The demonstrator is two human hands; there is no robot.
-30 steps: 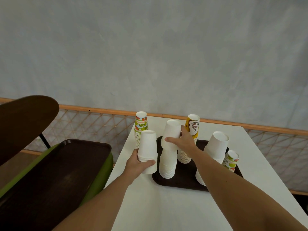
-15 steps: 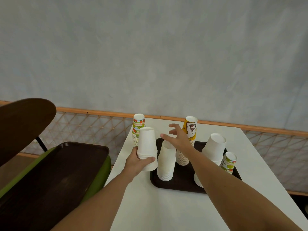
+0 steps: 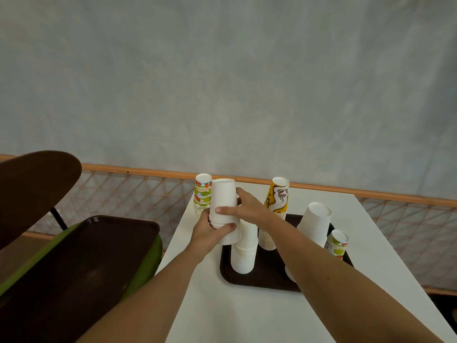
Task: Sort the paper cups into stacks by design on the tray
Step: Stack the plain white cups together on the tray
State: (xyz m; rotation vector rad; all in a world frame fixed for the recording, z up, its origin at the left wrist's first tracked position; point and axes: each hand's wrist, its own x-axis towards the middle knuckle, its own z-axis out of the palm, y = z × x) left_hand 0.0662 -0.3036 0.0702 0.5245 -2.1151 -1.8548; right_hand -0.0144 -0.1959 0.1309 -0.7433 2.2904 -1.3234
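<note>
A dark brown tray (image 3: 262,280) lies on the white table (image 3: 247,318). On it stand a stack of plain white cups (image 3: 243,253), a yellow coffee-print stack (image 3: 275,206), a wider white stack (image 3: 315,224) and a small fruit-print cup (image 3: 337,243). Both hands hold another upside-down white cup stack (image 3: 223,201) just left of the tray. My left hand (image 3: 210,231) grips its lower part. My right hand (image 3: 244,206) closes on its upper cup from the right. A fruit-print stack (image 3: 202,196) stands behind it on the table.
A second dark tray (image 3: 74,268) rests on a green seat at the left. A dark rounded chair back (image 3: 32,191) rises above it. An orange rail with netting (image 3: 138,194) runs behind the table, below a grey wall.
My right hand let go of a white cup on the tray's white stack, then moved left onto the stack in my left hand. That stack rose slightly.
</note>
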